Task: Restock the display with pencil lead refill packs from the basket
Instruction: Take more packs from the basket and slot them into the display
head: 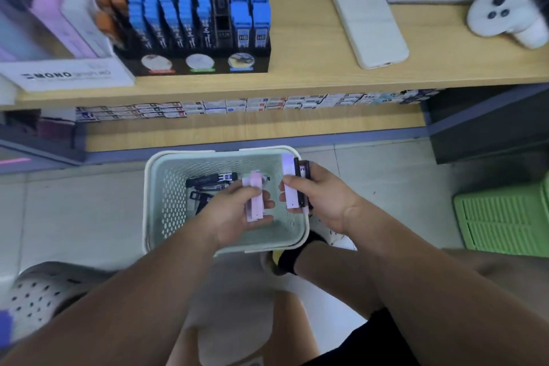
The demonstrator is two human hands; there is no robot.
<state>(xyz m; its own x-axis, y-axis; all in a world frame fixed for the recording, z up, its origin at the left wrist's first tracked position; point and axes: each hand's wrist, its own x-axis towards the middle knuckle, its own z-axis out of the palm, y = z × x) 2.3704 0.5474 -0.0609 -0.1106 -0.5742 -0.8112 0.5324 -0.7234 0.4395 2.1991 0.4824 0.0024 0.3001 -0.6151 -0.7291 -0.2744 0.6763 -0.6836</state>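
A pale green perforated basket (pixel 166 187) stands on the floor below the shelves, with several black lead refill packs (pixel 212 180) lying in it. Over the basket, my left hand (pixel 234 211) grips a pink refill pack (pixel 255 202). Beside it, my right hand (pixel 315 196) holds a white-lilac pack (pixel 288 184) together with black packs (pixel 303 184) stacked against it. The black display stand (pixel 196 18) sits on the upper wooden shelf, its slots filled with black-and-blue packs.
A white phone (pixel 367 16) and a white controller (pixel 505 15) lie on the upper shelf (pixel 297 74) right of the display. A white MONO box (pixel 68 74) stands left of it. The lower shelf holds rows of small boxes (pixel 237 105). A green crate (pixel 505 217) sits on the floor right.
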